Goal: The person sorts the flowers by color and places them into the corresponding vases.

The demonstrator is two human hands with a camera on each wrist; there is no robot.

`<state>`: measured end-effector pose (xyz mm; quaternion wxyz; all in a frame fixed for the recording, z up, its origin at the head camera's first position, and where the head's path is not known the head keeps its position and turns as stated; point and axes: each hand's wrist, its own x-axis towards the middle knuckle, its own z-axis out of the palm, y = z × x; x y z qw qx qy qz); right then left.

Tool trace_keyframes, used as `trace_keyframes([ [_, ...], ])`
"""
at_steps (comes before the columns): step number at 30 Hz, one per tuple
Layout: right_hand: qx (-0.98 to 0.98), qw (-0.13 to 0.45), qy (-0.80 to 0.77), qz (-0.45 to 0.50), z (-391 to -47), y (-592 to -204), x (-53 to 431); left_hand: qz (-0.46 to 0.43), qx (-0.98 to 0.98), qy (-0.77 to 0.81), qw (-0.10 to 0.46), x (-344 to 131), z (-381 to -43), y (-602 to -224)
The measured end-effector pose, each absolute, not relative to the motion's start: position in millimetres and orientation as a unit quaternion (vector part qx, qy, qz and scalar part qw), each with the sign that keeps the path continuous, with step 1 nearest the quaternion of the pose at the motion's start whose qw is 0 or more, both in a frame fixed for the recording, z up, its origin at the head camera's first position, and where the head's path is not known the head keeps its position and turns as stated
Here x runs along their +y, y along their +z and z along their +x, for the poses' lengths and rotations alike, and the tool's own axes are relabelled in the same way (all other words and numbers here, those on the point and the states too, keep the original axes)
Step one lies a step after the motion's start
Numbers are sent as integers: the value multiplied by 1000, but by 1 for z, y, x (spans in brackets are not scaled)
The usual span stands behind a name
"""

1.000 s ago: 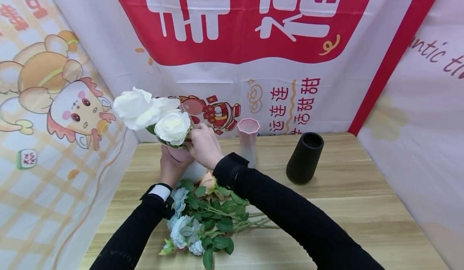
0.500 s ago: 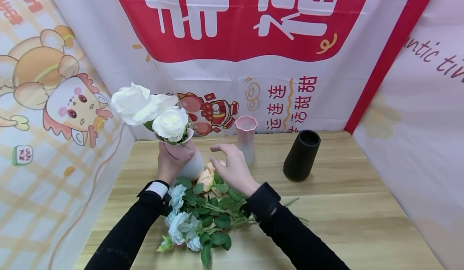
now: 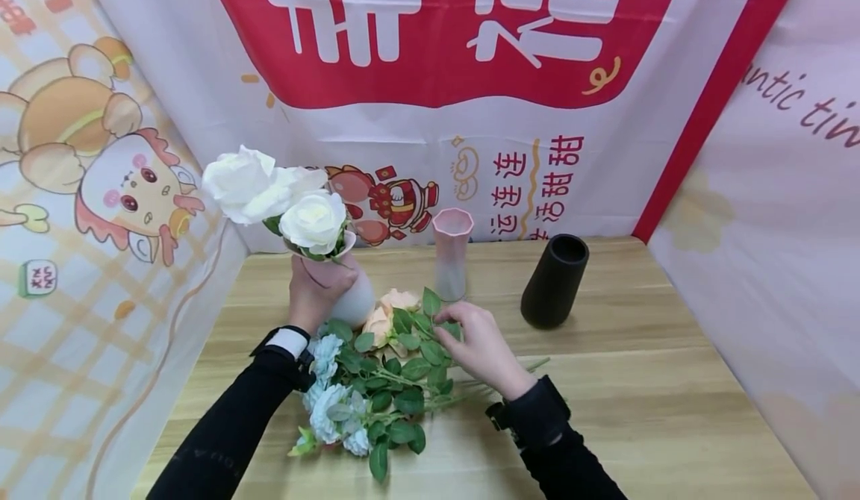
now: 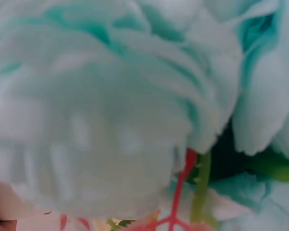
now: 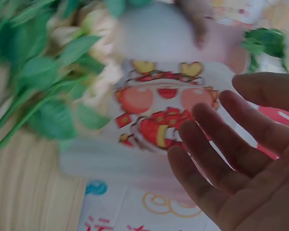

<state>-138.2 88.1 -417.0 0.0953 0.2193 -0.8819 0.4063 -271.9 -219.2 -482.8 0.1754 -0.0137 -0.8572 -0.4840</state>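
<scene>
My left hand (image 3: 316,289) grips the neck of a round pink-and-white vase (image 3: 358,300) holding white artificial roses (image 3: 313,221). By its wrist lie pale blue artificial flowers (image 3: 328,414); their blurred petals (image 4: 96,110) fill the left wrist view and hide the hand's grip. My right hand (image 3: 485,347) is at the green leaves (image 3: 411,401) of the loose stems, close to the peach artificial flowers (image 3: 381,326). In the right wrist view its fingers (image 5: 214,139) are spread and slightly bent, with nothing between them. Whether it touches a leaf is hard to tell.
A slim pink-and-white vase (image 3: 452,257) stands behind the right hand. To its right is a black vase (image 3: 555,283). Printed cloth (image 3: 376,134) walls the back and both sides of the wooden table (image 3: 658,380).
My right hand has let go at the white roses and moved right and down to the leaves beside the peach flowers. My left hand stays on the round vase.
</scene>
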Motion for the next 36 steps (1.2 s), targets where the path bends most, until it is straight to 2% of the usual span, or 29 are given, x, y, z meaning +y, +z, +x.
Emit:
trace_keyframes([
  [6, -917, 83, 314, 233, -128, -440, 102, -51, -856, -488, 161, -225, -278, -475],
  [14, -928, 85, 293, 213, -117, -457, 121, -47, -874, -471, 112, -228, -267, -461],
  [19, -930, 85, 281, 222, -114, -462, 129, -52, -873, -473, 104, -225, -261, -456],
  [25, -933, 99, 264, 226, -114, -469, 135, -74, -856, -498, 115, -217, -256, -455],
  [36, -938, 78, 266, 208, -116, -474, 143, -39, -854, -483, 189, -193, -237, -439],
])
